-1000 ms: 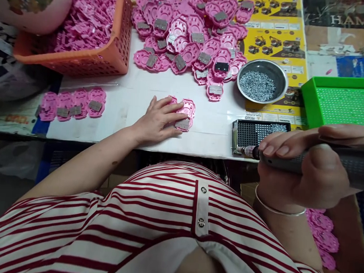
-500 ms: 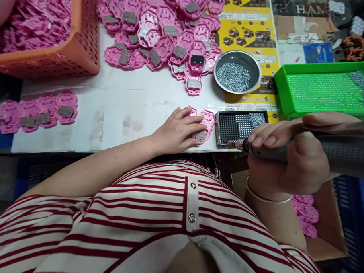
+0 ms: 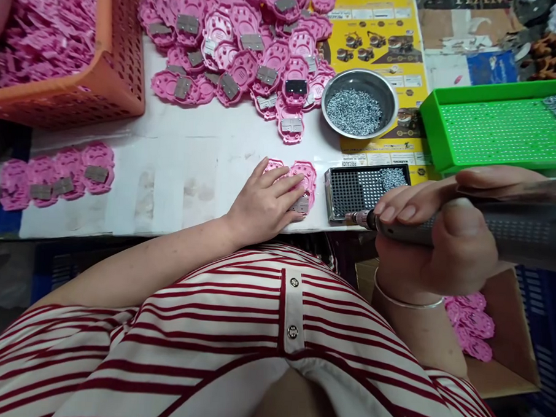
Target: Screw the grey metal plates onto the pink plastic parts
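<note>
My left hand [image 3: 264, 200] lies with fingers spread over two pink plastic housings at the table's front edge. The right one of these pink housings [image 3: 309, 180] carries a grey metal plate, partly under my fingertips. My right hand [image 3: 436, 240] is wrapped round a dark grey electric screwdriver [image 3: 512, 228], which points left. Its bit tip is over the front edge of a small black perforated screw tray [image 3: 343, 196]; contact with a screw cannot be made out. Small screws [image 3: 393, 178] are heaped in that tray's far right corner.
A steel bowl of screws [image 3: 360, 104] stands behind the tray, and a green tray [image 3: 488, 128] is at right. Pink housings [image 3: 233, 77] are piled at the back. An orange basket [image 3: 121, 60] stands left, near a row of housings [image 3: 65, 177]. A cardboard box [image 3: 506, 360] sits below right.
The view has shifted slightly. My left hand and the housings under it sit a little further left of the screw tray. The screwdriver stays near the tray's front edge.
</note>
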A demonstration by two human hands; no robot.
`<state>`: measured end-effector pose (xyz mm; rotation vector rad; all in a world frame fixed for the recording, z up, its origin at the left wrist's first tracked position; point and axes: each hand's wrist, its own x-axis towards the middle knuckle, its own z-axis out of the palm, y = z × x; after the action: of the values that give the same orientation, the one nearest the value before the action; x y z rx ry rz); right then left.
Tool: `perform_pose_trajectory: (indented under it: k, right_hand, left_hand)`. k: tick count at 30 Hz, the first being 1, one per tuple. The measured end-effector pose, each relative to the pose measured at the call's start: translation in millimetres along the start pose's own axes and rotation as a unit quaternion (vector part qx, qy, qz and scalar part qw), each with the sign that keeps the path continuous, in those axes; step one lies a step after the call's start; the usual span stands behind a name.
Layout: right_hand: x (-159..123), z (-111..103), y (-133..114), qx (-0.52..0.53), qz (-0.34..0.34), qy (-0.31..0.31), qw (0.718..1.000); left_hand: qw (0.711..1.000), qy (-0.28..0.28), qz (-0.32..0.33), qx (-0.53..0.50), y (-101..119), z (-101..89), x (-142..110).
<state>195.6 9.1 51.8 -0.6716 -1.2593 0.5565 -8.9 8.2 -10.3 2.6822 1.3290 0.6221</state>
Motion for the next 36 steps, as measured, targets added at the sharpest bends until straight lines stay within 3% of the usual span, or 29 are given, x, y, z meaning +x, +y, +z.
perform_pose_trajectory:
  k: [5,11,21,28,33,36]
  right_hand:
    - [-1,-1,6,-0.031,-0.009,-0.006,0.999]
    - [-2,1,8,0.037,-0.003,0.036,0.999]
    - [5,2,12,0.083,-0.013,0.020,0.996]
    - [5,3,10,0.075,-0.021,0.013,0.997]
    - [4,2,7,0.066,0.048,0.045,0.996]
    - [4,2,6,0.076,0.043,0.041,0.995]
  left_hand:
    - [1.000,0.002,0.005,-0.004,2,-1.6,-2]
    - [0.997,0.001,-0.035,-0.062,1,-3.0,3]
    - [0.996,0.013,-0.047,-0.068,5,-2.0,2]
    - [0.989,0.013,-0.074,-0.130,1,-0.1,7]
    - [0.989,0.027,-0.060,-0.136,-2,-1.0,7]
    - [0.991,0.038,-0.046,-0.120,-1,-3.4,6]
